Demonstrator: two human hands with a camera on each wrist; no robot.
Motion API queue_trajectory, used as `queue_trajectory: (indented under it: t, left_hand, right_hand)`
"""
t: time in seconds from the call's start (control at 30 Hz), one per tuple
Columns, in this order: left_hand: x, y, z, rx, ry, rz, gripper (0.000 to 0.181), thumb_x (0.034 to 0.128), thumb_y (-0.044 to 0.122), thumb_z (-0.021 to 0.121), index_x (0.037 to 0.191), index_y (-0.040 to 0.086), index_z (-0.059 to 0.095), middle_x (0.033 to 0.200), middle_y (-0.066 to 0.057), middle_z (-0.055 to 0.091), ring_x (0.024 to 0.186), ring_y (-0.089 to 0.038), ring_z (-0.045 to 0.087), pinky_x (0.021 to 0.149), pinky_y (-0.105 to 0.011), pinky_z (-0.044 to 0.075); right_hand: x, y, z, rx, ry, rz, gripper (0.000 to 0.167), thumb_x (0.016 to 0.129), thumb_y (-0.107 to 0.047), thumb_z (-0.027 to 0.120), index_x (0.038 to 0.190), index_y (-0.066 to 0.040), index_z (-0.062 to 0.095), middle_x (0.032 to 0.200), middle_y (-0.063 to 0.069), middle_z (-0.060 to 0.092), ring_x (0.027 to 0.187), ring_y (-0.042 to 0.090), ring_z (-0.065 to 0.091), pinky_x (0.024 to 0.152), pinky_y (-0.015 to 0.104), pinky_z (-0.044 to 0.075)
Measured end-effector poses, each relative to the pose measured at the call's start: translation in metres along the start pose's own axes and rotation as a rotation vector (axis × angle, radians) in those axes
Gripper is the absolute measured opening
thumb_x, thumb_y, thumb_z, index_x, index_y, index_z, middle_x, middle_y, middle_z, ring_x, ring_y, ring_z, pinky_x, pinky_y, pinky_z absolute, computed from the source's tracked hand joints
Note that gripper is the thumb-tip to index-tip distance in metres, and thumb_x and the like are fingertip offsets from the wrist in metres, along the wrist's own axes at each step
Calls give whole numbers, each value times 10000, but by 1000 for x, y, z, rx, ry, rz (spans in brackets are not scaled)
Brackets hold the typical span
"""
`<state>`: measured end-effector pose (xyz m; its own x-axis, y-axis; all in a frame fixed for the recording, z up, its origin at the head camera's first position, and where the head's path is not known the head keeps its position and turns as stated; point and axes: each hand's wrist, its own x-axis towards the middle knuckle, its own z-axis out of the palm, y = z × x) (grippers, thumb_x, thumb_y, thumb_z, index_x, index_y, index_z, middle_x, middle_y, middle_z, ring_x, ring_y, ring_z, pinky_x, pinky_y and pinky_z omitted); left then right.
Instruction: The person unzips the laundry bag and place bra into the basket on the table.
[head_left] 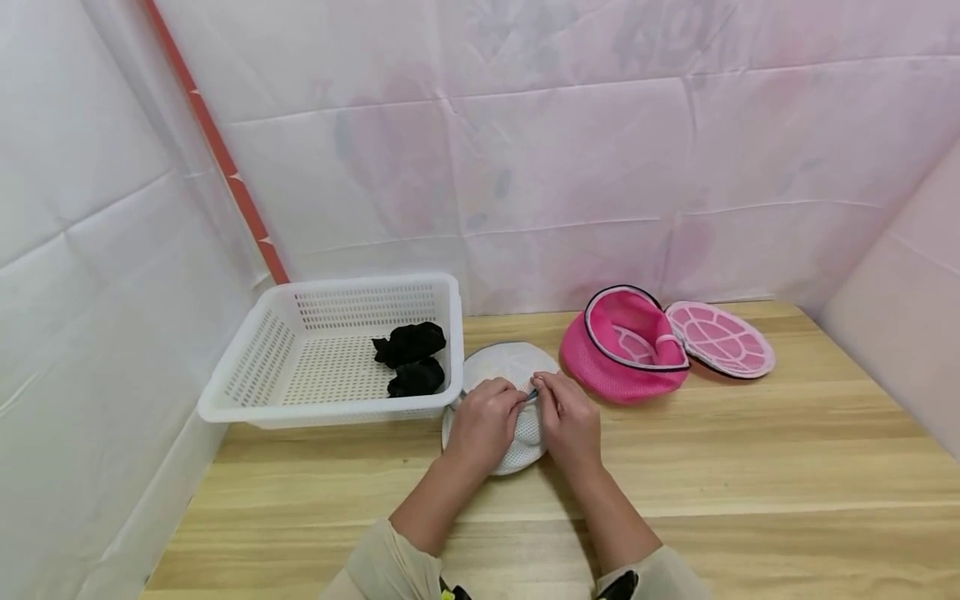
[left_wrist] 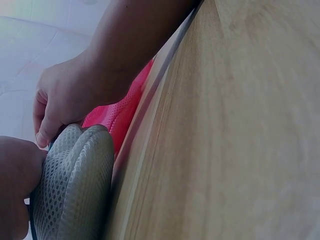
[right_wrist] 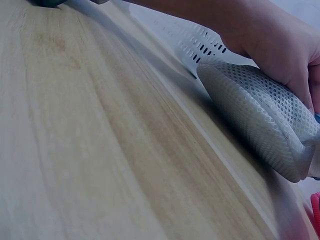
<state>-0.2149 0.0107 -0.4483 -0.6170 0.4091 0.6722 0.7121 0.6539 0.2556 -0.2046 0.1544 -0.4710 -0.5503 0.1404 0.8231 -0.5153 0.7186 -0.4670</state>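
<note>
A round white mesh laundry bag (head_left: 517, 457) with a dark edging lies on the wooden table, just right of the basket. My left hand (head_left: 483, 425) and right hand (head_left: 572, 421) meet over its middle, fingertips close together. Between them they pinch the bag's dark edging, apparently at its opening. The left wrist view shows the bag's puffed mesh side (left_wrist: 75, 185) below both hands. In the right wrist view the same mesh bag (right_wrist: 250, 110) bulges under the left hand (right_wrist: 285, 50). What lies inside the bag is hidden.
A white plastic basket (head_left: 330, 412) stands at the left, holding two black cloth bundles (head_left: 411, 358). At the back right sits an open pink mesh bag (head_left: 622, 379), its round lid (head_left: 720, 340) folded out to the right. White sheeting (head_left: 525, 167) walls the table's back and sides.
</note>
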Motion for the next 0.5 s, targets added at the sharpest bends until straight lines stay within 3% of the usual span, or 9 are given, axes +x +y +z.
queue_trajectory:
  t: [0.3,0.5]
  left_hand:
    - [0,1,-2,-12,-39,3,77,836,95,769,908,119,780,876,39,691,810,-130,646,740,-243,543]
    - [0,2,-2,-19,-44,4,80,832,90,773,907,117,780,875,39,692,812,-133,647,742,-245,542]
  right_hand:
    - [1,1,1,-13,47,30,81,830,36,729,908,25,750,867,124,746,841,266,718,877,519,539]
    - [1,3,-1,-15,50,52,84,830,37,732,912,36,748,870,136,745,842,265,711,902,478,538]
